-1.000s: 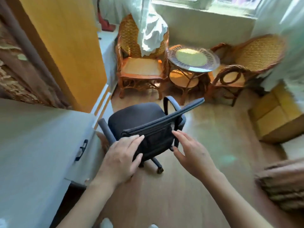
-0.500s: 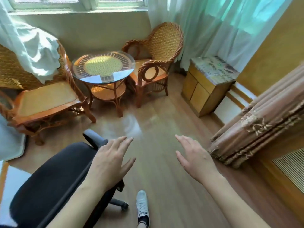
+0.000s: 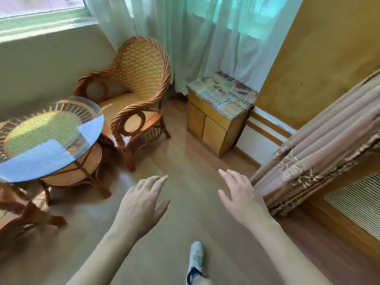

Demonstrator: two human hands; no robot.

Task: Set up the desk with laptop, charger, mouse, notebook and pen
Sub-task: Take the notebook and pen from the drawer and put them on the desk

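Neither the desk nor the laptop, charger, mouse, notebook or pen shows in this view. My left hand (image 3: 141, 204) hovers over the wooden floor with its fingers spread and nothing in it. My right hand (image 3: 242, 196) is held out beside it, also open and holding nothing. Both hands are in the air, touching nothing.
A wicker armchair (image 3: 139, 87) and a round glass-topped wicker table (image 3: 49, 140) stand at the left. A small wooden cabinet (image 3: 218, 118) sits under the curtains. A draped bed edge (image 3: 320, 145) runs along the right. My shoe (image 3: 195, 260) is on the floor below.
The view has swung to the right, away from the desk and the black office chair. My hands let go of the chair back and now hang free over the floor.
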